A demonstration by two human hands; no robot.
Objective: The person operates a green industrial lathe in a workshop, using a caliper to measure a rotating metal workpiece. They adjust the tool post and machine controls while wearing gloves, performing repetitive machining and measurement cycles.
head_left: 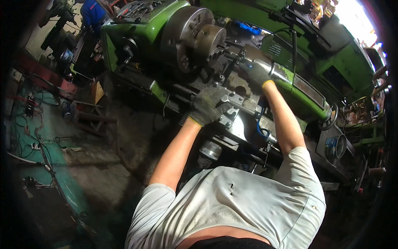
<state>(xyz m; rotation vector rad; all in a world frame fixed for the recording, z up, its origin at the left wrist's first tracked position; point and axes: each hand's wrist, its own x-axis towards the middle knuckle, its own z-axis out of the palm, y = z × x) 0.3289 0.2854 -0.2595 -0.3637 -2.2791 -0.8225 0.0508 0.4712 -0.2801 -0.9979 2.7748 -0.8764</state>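
Note:
A green lathe (145, 25) fills the upper middle. Its big round chuck (176, 35) carries a cylindrical metal workpiece (211, 37). In a dark glove with a yellow cuff, my left hand (207, 106) lies against the left side of the tool post (234, 101), thumb spread from the fingers, beside the metal clamping lever (244, 107). My right hand (258, 74), gloved alike, reaches across to the shiny tailstock barrel (265, 62). Motion smears its fingers, and whether it grips anything is unclear. A slim tool (230, 53) points from the tailstock toward the workpiece.
Tools lie on the headstock top (139, 11). A handwheel (329, 118) is at the tailstock's right end, with a bucket (335, 147) below. Cables (45, 159) run over the floor at left. A person in blue (92, 14) is at far left.

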